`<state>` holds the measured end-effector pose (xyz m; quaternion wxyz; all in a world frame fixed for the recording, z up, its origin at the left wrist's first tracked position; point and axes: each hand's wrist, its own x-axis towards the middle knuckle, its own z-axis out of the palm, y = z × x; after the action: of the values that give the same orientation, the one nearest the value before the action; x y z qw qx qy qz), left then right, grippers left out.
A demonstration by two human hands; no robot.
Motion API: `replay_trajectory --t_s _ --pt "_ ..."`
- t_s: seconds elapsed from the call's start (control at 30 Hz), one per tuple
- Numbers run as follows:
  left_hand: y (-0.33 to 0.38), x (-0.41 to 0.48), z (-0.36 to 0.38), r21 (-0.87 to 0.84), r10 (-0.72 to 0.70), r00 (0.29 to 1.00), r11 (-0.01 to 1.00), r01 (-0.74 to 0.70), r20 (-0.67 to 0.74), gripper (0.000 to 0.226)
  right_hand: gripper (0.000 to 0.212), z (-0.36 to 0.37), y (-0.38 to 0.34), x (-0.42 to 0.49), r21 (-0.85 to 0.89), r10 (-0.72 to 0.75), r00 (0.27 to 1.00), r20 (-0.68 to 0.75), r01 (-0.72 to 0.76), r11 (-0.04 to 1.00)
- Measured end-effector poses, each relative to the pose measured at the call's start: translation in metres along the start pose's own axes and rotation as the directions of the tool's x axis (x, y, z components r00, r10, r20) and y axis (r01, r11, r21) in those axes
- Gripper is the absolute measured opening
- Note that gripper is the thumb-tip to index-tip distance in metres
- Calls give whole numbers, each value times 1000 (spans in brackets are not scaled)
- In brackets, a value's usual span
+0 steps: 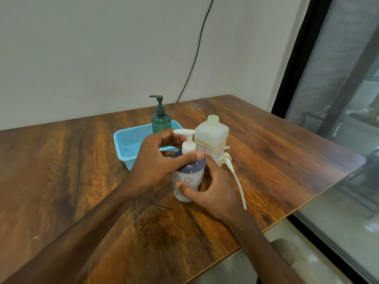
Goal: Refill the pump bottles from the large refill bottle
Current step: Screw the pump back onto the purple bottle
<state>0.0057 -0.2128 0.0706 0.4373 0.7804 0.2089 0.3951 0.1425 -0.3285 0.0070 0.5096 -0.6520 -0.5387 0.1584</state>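
Pump bottle (187, 179) held upright on the surface (82, 181).
Right grip (213, 191) wraps round its lower body; left grip (164, 160) curls round the white pump collar. Just beyond them stands the refill bottle (211, 138), with a loose pump (235, 177) lying right of the right grip. Farther back, a green bottle (161, 121) stands in a blue basket (127, 144).

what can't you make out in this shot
Head view:
- fill level of the purple pump bottle: opaque wall, left hand and right hand wrapped round it
- whether its pump collar is tight: left hand's fingers cover it
- label print on the refill bottle: too small, blurred
- base of the green pump bottle: behind the left hand
- head of the loose pump: partly behind the refill bottle
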Motion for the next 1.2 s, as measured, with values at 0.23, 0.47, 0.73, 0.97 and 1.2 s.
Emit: replay_trajectory --t_s 0.23,0.47,0.73,0.97,1.2 --pt "-5 4 -14 -77 -18 994 997 27 111 36 80 1 0 1 13 -22 1000 -4 22 1000" --pt "-10 7 -20 -122 20 958 992 15 284 30 78 2 3 1 23 -19 1000 3 19 1000" --pt "-13 4 -9 -55 9 963 998 6 269 37 76 4 4 1 26 -24 1000 -3 24 999" --pt "-16 2 -4 -59 4 997 998 1 79 39 76 3 2 1 57 -59 998 -11 59 997" --pt "-12 -1 -11 -133 10 978 991 19 208 30 75 2 2 0 63 -45 999 12 44 997"
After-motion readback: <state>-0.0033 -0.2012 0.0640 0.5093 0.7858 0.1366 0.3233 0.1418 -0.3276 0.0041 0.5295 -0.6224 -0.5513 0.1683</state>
